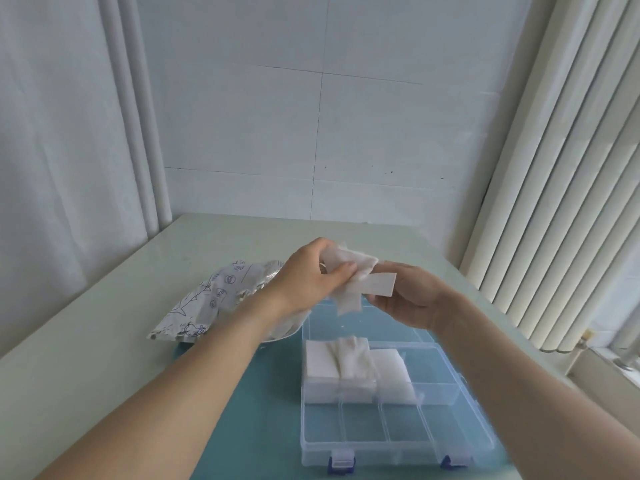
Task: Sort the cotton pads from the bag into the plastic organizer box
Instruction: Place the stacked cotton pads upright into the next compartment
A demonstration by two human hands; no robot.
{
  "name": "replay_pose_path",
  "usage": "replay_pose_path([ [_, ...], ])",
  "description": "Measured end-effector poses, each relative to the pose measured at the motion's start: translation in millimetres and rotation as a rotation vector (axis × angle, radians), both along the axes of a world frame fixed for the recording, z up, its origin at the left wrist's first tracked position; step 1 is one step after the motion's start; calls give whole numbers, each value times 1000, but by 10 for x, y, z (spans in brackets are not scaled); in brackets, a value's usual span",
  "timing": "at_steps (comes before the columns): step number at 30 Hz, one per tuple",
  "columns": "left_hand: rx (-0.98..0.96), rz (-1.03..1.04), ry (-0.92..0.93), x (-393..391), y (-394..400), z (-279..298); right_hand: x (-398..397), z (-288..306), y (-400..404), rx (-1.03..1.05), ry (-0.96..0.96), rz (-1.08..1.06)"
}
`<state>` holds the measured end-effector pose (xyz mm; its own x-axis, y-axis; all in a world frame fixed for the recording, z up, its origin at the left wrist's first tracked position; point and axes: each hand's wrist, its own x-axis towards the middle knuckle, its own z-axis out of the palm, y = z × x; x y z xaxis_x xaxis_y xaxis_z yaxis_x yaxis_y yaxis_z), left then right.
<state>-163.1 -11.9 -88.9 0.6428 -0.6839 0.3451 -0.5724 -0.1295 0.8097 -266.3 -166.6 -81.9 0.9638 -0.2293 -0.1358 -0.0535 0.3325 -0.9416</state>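
Risk: loose cotton pads held above the organizer box could slip and scatter, as they hang unevenly from the left hand, whose grip pinches the bunch; the right hand pinches one flat pad.

Count — one bag on the surface; one box; two stacks inside it; bunch count unclear.

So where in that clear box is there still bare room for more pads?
The near row of the organizer box, by the blue latches, looks bare. The middle row's left cells are crowded with stacked pads; its right end looks open.
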Motion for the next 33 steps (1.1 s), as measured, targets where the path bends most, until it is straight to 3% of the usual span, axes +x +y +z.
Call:
replay_pose_path([
  [6,-104,13,380,47,-359,-64,85,89,-322,-57,37,86],
  [11,-117,95,389,171,-517,-179,180,88,-460,-245,80,225],
  [15,-103,150,376,197,-479,-284,269,22,-475,-366,86,188],
  [23,-180,69,712,257,-409,-189,323,0,-459,-579,109,-24],
  [28,-246,12,852,271,-407,-151,299,28,-527,-586,121,-8],
  [33,-326,92,789,285,-438,-177,189,148,-652,-551,163,32],
])
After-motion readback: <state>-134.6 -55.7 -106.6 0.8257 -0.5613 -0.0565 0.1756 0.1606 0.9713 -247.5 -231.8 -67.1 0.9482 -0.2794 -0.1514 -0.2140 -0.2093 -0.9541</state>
